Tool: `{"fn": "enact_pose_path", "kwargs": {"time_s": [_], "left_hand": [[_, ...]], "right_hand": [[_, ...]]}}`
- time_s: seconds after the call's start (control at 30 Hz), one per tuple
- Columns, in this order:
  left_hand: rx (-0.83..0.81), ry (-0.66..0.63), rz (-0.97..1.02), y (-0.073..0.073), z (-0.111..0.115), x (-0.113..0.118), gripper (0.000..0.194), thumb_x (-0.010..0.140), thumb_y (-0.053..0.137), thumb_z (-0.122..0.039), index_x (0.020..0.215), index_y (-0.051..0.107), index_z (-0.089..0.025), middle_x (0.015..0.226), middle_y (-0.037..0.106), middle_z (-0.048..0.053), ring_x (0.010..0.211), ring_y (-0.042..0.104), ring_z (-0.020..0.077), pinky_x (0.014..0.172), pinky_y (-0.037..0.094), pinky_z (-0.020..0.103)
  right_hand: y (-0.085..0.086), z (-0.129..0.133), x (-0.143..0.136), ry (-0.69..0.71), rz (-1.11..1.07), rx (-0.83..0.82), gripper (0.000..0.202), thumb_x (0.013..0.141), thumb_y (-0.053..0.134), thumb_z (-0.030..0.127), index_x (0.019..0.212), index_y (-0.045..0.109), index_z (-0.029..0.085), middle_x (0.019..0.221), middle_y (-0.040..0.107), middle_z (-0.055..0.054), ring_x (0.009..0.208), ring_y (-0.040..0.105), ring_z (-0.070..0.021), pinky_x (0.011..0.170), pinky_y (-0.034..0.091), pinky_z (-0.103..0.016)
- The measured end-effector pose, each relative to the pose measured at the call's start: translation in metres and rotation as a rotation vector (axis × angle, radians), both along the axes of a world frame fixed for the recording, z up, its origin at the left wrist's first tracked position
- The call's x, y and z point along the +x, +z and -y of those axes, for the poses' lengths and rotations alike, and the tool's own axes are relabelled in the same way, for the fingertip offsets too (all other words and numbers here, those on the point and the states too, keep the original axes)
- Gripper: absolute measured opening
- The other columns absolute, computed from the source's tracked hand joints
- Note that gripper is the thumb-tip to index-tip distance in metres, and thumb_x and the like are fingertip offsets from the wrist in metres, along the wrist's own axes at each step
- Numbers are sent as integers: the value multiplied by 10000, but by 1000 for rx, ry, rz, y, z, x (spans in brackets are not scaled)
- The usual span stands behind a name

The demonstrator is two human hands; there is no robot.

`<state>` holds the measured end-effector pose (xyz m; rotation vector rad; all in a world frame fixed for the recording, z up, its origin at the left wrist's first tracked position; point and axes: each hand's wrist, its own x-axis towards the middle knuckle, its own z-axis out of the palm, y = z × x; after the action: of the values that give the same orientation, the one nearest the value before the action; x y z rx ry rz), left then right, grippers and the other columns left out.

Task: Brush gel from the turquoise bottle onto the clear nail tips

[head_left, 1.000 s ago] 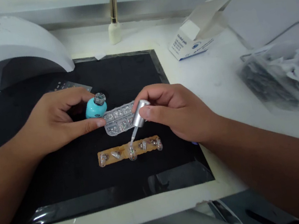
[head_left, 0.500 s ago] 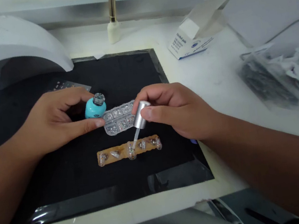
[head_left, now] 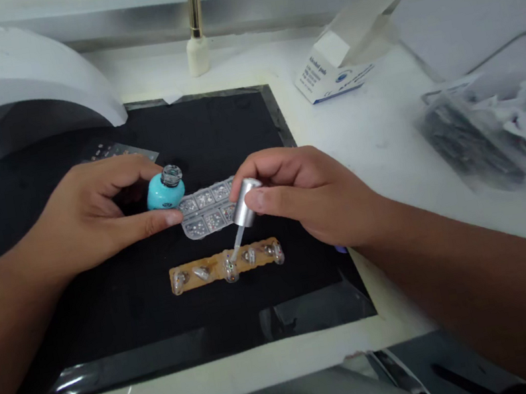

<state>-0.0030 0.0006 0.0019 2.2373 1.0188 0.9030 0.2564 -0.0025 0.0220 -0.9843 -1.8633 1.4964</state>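
Note:
My left hand [head_left: 112, 202] grips a turquoise nail polish bottle [head_left: 164, 192], tilted, its neck uncapped. Between the fingers and thumb of my right hand [head_left: 292, 192] is a silver-capped nail polish brush [head_left: 247, 205], pointing down. Its tip meets the middle decorated nail tip [head_left: 230, 268] on a tan strip [head_left: 212, 260]. Several shiny, rhinestone-studded nail tips sit along this strip. Just behind it lies a clear compartment case [head_left: 207, 209] of small rhinestones, partly covered by my right fingers.
A white nail lamp [head_left: 20, 69] stands at the back left of the black mat [head_left: 129, 333]. Behind the mat is a cream bottle with a gold cap [head_left: 198, 53]. To the right are an alcohol pads box [head_left: 328, 75] and a plastic bag [head_left: 494, 131] of small items.
The whole view has shifted very slightly. Both hands keep their grips, and the brush tip stays at the middle nail tip.

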Motion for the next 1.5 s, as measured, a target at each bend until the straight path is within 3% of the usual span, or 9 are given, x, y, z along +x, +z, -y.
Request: {"fn": "enact_pose_path", "kwargs": {"time_s": [0.27, 0.7, 1.5], "left_hand": [[5, 4, -10, 0, 0, 0, 237, 805, 770, -412, 895, 697, -205, 807, 679, -23, 706, 619, 118, 652, 484, 216], [-9, 1, -11, 0, 0, 0, 232, 808, 768, -406, 883, 690, -201, 786, 667, -25, 680, 603, 109, 619, 472, 202], [-2, 17, -10, 1, 1, 0, 242, 800, 777, -413, 877, 697, -198, 786, 669, -29, 679, 600, 106, 629, 470, 196]], "right_hand": [[2, 1, 2, 61, -58, -52, 83, 851, 563, 171, 839, 640, 144, 728, 635, 10, 650, 561, -88, 616, 438, -242], [3, 0, 3, 115, -25, -36, 110, 863, 549, 188, 866, 645, 134, 732, 599, 11, 650, 539, -81, 610, 424, -235], [1, -2, 1, 63, -71, -74, 109, 833, 536, 133, 848, 644, 137, 732, 641, 6, 661, 575, -93, 633, 441, -249]]}}
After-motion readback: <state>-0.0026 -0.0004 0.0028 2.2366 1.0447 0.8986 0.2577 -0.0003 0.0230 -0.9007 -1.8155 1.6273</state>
